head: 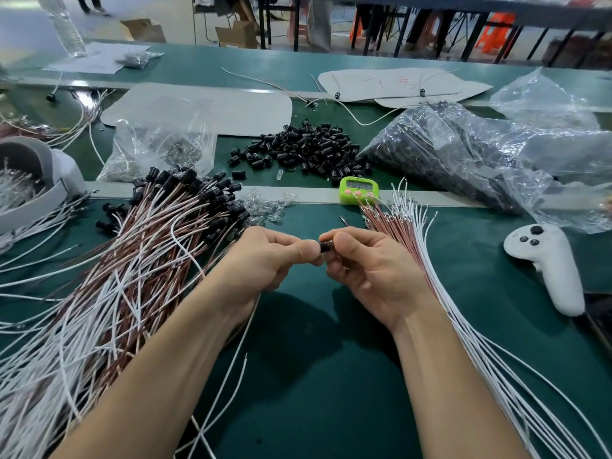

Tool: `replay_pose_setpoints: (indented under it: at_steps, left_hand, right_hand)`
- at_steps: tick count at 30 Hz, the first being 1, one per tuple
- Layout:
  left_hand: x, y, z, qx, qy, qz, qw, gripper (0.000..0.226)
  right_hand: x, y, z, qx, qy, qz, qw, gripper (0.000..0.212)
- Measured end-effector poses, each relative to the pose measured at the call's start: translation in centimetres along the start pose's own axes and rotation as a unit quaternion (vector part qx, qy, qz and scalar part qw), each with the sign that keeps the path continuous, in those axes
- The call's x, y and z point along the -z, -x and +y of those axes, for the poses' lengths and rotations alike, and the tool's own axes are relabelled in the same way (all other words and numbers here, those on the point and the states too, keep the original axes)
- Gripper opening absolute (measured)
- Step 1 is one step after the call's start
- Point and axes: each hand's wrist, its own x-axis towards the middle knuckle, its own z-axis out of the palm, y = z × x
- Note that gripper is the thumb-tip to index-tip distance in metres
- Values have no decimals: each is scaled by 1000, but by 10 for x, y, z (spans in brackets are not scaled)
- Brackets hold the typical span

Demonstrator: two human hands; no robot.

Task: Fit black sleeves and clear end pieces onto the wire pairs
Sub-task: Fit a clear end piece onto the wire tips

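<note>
Thumbs meet in mid-air, low over the bench, right in front of me. My right hand pinches a black sleeve between thumb and forefinger, offering it toward my left hand. That hand is curled tight and pinching what I take to be the wire pair just behind its tip, and a white lead trails out under the palm and down the bench. I hold it short so the wire can't buckle as it goes in. That's my reading, since the tip itself is hidden behind my thumbs.

Everything is laid out by reach. Bare wires fan out beside my right wrist, ready to draw from. Finished pairs, black caps on their far ends, pile up to the left, out of the way. Clear end pieces sit in a small heap just beyond my left knuckles, with loose sleeves further back in the middle. A green timer stands on the bench's pale strip, facing me. The sleeve goes on now, I'd say, and the clear piece follows.
</note>
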Motion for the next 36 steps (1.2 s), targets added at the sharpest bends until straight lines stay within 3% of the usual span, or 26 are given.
replay_pose_setpoints:
  at_steps: [3, 6, 9, 18, 25, 30, 33, 36]
  left_hand:
    - [0, 0, -1, 4, 38, -30, 999, 25]
    - [-1, -3, 0, 0, 79, -54, 995, 23]
    - [1, -4, 1, 23, 81, -46, 995, 36]
    - [-7, 1, 2, 57, 94, -35, 993, 23]
    - [-12, -1, -1, 56, 80, 8, 995, 22]
    - [-19, -10, -5, 44, 67, 104, 991, 33]
    - [-18, -7, -4, 31, 73, 98, 992, 35]
    - [-17, -4, -3, 32, 104, 62, 992, 33]
  right_hand:
    - [1, 2, 1, -26, -19, -24, 999, 28]
    - [-5, 2, 7, -52, -57, -56, 995, 27]
    - [-12, -3, 12, -63, -41, -23, 997, 29]
    - [-7, -3, 6, -92, -95, -38, 990, 26]
    - [-12, -1, 3, -81, -79, 2, 994, 26]
    - [-30, -8, 20, -24, -34, 86, 995, 42]
    - [-34, -10, 19, -1, -6, 79, 997, 40]
    - [-30, -15, 13, 26, 0, 132, 991, 37]
